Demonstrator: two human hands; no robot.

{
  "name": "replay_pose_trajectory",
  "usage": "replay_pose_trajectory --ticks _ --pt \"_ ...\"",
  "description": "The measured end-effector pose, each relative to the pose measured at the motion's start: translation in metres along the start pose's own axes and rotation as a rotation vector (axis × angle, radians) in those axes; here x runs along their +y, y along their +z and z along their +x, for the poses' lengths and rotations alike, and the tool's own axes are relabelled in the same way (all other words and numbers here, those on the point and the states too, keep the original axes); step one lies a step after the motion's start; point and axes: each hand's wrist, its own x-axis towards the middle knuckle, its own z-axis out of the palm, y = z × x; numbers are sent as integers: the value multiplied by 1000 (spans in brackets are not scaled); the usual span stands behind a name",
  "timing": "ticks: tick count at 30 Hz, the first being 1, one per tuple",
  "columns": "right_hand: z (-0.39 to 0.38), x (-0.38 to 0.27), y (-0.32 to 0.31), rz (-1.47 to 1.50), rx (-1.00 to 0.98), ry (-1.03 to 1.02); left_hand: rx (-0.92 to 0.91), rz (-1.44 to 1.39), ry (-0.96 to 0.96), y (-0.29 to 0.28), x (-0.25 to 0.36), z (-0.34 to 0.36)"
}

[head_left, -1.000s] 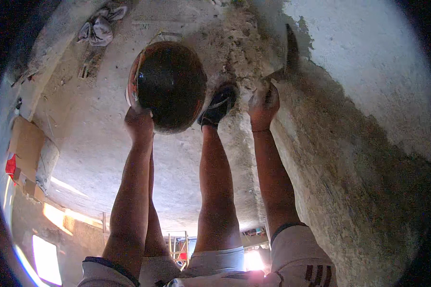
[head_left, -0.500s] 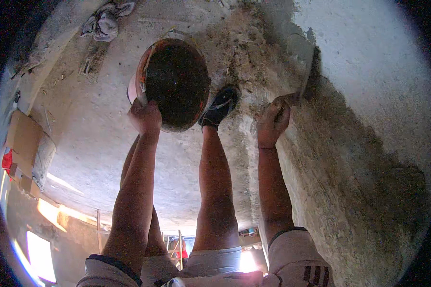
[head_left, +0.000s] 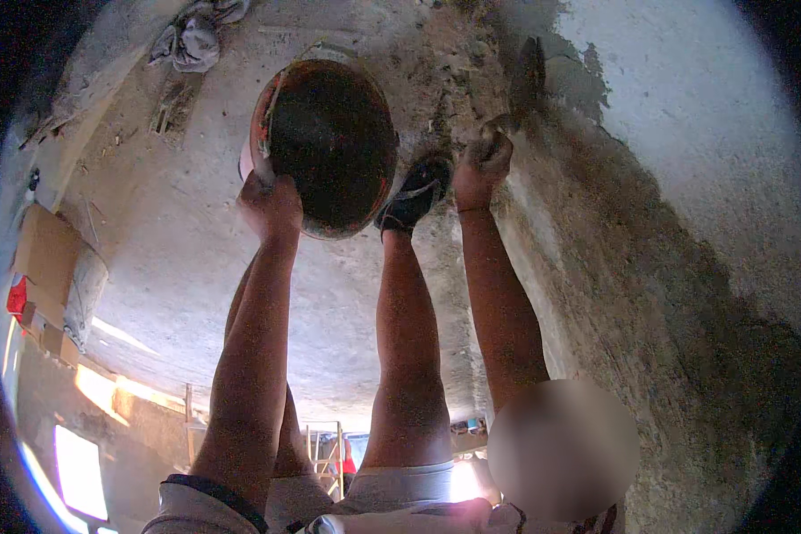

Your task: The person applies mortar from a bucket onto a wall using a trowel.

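Observation:
My left hand [head_left: 271, 206] is closed at the left edge of a round bucket [head_left: 256, 125] and holds it tilted, mouth toward me. Its inside is dark, so I cannot make out what it contains. My right hand [head_left: 482, 169] is wrapped round the handle of a trowel [head_left: 529, 76], whose dark blade points away from me against the lower wall [head_left: 632, 258]. A damp, darker coat covers that part of the wall, with a ragged edge against the pale surface above it.
My foot in a dark shoe [head_left: 414, 191] stands between the bucket and the wall. A crumpled cloth [head_left: 191, 40] lies on the floor at the far left. Cardboard boxes [head_left: 49, 249] sit along the left side. Dirt and crumbs follow the wall's base.
My right hand has moved left and farther away, taking the trowel from higher on the wall toward its base. The bucket has shifted slightly with my left hand.

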Motion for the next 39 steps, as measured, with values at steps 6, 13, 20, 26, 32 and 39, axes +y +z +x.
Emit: replay_pose_trajectory --ticks 6,13,20,26,32,39 --pt "-11 -24 -8 -152 75 -102 -4 96 -24 2 2 0" --pt "-10 -63 -22 -220 108 -219 4 19 62 2 1 -1" --pt "-13 -85 -42 -170 97 6 0 -58 106 8 -10 2" --pt "-35 -112 -66 185 64 38 4 -77 88 15 -32 10" --pt "-36 -136 -94 289 -27 266 6 50 62 14 -16 8" --pt "-45 -145 -135 511 -121 288 12 274 127 6 1 7"
